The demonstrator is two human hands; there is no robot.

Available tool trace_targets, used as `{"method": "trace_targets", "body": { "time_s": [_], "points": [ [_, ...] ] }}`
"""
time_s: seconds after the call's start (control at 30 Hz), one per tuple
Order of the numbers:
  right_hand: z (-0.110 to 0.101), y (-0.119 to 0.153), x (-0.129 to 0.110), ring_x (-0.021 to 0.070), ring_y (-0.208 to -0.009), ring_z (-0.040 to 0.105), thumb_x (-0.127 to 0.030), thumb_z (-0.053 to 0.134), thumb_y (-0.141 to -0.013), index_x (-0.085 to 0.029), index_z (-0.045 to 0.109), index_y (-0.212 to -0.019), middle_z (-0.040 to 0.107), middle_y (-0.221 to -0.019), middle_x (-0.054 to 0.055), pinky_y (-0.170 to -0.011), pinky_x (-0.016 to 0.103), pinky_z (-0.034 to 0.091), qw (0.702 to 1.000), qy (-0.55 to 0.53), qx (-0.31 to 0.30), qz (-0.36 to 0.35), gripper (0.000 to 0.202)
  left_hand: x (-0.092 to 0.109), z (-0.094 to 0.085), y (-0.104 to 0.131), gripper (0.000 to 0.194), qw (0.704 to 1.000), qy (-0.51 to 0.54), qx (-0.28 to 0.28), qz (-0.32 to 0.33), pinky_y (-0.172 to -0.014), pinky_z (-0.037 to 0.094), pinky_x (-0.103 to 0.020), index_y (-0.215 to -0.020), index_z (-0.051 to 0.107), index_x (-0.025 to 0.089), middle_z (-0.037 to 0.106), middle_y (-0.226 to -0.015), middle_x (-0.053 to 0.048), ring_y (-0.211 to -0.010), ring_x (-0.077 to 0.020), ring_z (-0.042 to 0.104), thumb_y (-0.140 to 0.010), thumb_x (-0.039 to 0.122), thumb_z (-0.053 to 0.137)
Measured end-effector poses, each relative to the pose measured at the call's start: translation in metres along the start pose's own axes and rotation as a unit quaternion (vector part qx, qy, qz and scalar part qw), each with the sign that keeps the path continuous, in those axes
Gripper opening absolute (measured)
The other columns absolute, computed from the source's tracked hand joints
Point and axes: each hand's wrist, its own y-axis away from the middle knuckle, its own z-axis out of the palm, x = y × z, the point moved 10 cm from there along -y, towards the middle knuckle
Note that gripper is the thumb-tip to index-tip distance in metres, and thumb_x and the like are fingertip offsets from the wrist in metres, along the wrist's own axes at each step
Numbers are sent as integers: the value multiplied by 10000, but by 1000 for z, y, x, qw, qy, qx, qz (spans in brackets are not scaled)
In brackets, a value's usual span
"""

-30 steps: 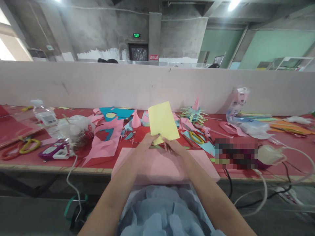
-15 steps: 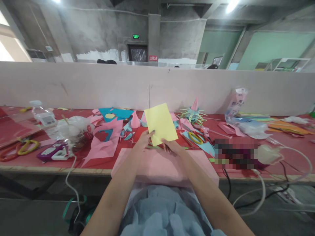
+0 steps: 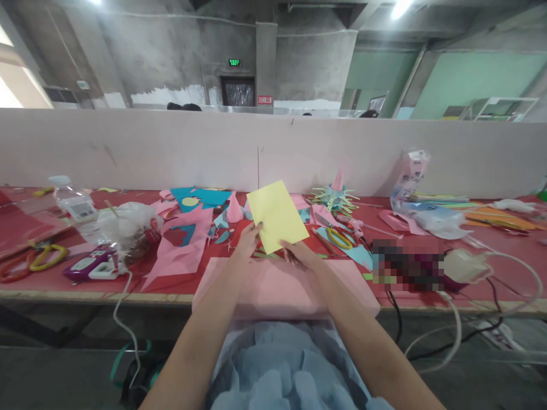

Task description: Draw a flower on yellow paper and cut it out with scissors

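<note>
A yellow sheet of paper is held up, slightly tilted, above the red table. My left hand pinches its left edge. At its bottom edge, my right hand grips the right corner. Below my forearms a large pink sheet hangs over the table's front edge. Behind the yellow sheet stand a pink cone on the left and a pink-tipped cone with a green fringe on the right. Yellow-handled scissors lie right of my hands.
At the left are red-and-yellow scissors, a purple-and-white device, a clear bottle and cut pink paper. A plastic bag, a white plug and cables occupy the right. A pale partition rises behind.
The yellow sheet has turned a little, its top shifting left. My left hand has slid slightly left and up along its edge; my right hand has barely moved.
</note>
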Motion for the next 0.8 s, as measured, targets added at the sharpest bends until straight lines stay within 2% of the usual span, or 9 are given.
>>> {"method": "trace_targets", "body": {
  "time_s": [0.13,0.3,0.43,0.53,0.67,0.8],
  "points": [
    [-12,-2,3,55,-295,407,-518,568,-755,-169,490,-480,531,-386,2,-303,180,271,996,-72,42,7,451,-6,-1,0,392,1000,-8,16,-13,-923,469,-357,-952,643,131,681,-1051,-102,-1009,-242,621,-623,306,768],
    [-45,-8,6,65,-307,406,-520,627,-701,-182,470,-533,521,-414,-3,-285,200,267,968,-182,169,-37,409,-10,5,2,379,999,-16,-1,-33,-954,458,-406,-921,657,116,686,-1034,-110,-1035,-269,607,-602,274,787],
    [-70,-6,11,75,-320,401,-484,652,-681,-191,489,-617,491,-415,-31,-286,211,269,937,-230,252,-72,342,-23,16,8,387,994,-56,-25,-85,-928,483,-436,-867,666,98,685,-1029,-124,-1017,-299,611,-543,238,824],
    [-82,-5,15,86,-333,395,-479,646,-675,-191,507,-667,497,-427,-33,-292,227,277,921,-250,288,-83,320,-36,25,14,371,986,-87,-54,-132,-904,503,-445,-811,671,85,698,-967,-138,-944,-309,642,-517,234,842],
    [-80,-7,14,111,-342,429,-554,572,-718,-187,544,-777,545,-462,-20,-312,248,322,932,-225,275,-78,373,-37,23,14,351,986,-99,-40,-129,-899,508,-448,-809,663,93,713,-871,-124,-904,-303,659,-540,240,836],
    [-44,-7,-1,126,-346,495,-584,538,-749,-199,536,-969,596,-495,-19,-333,239,384,976,-130,162,-69,443,-29,10,5,379,994,-71,7,-83,-913,499,-430,-862,651,92,712,-895,-113,-949,-295,646,-553,223,828]
  ]
}}
